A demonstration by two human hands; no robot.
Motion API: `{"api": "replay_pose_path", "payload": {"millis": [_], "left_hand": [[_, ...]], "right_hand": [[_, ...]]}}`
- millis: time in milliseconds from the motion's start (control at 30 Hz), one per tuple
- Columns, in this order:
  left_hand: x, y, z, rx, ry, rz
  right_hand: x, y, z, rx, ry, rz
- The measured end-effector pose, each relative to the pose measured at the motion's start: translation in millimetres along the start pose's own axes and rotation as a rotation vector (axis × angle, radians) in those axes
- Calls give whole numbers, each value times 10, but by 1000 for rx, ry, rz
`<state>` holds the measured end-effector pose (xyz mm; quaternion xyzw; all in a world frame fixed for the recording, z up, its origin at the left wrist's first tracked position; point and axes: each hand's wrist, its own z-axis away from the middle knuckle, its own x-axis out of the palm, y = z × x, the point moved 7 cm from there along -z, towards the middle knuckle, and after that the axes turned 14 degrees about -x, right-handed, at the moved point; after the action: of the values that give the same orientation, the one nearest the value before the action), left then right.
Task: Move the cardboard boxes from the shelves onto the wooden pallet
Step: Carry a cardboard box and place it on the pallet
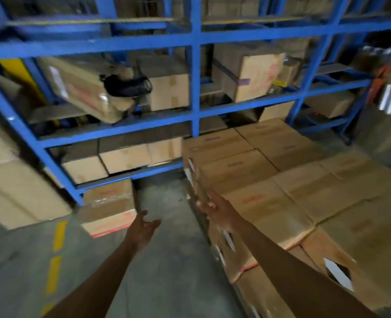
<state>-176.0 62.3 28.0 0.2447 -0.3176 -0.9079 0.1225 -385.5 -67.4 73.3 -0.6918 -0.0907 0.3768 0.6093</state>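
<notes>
The blue steel shelves (195,111) are carrying cardboard boxes (125,157) on several levels, plus a black bag (126,84). The concrete floor (162,260) is bearing one taped box (108,207) and a stacked block of boxes (304,191).

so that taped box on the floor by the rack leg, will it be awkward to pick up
The taped box looks rigid and square, so probably a steady two-hand lift. Its shiny tape could be slippery. Weight cannot be judged. Both the left hand and right hand are open.
</notes>
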Motion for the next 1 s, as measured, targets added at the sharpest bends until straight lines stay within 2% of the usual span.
{"api": "replay_pose_path", "payload": {"millis": [200,300,533,667,800,1000], "left_hand": [[-845,-502,-973,-140,151,3],[-1077,-625,-1586,-223,186,-40],[-1338,-460,-2882,-226,287,-56],[-1498,-788,-3674,-264,264,-75],[-1902,-1383,-4911,-334,248,-126],[-2466,-2087,-6451,-365,285,-257]], "right_hand": [[1074,481,-1066,14,-80,-56],[1468,663,-1524,49,-230,-26],[2238,1342,-2810,106,-363,22],[2858,1897,-3425,210,-395,-44],[3807,2617,-4131,292,-473,-45],[4850,3558,-4979,420,-457,-61]]}}
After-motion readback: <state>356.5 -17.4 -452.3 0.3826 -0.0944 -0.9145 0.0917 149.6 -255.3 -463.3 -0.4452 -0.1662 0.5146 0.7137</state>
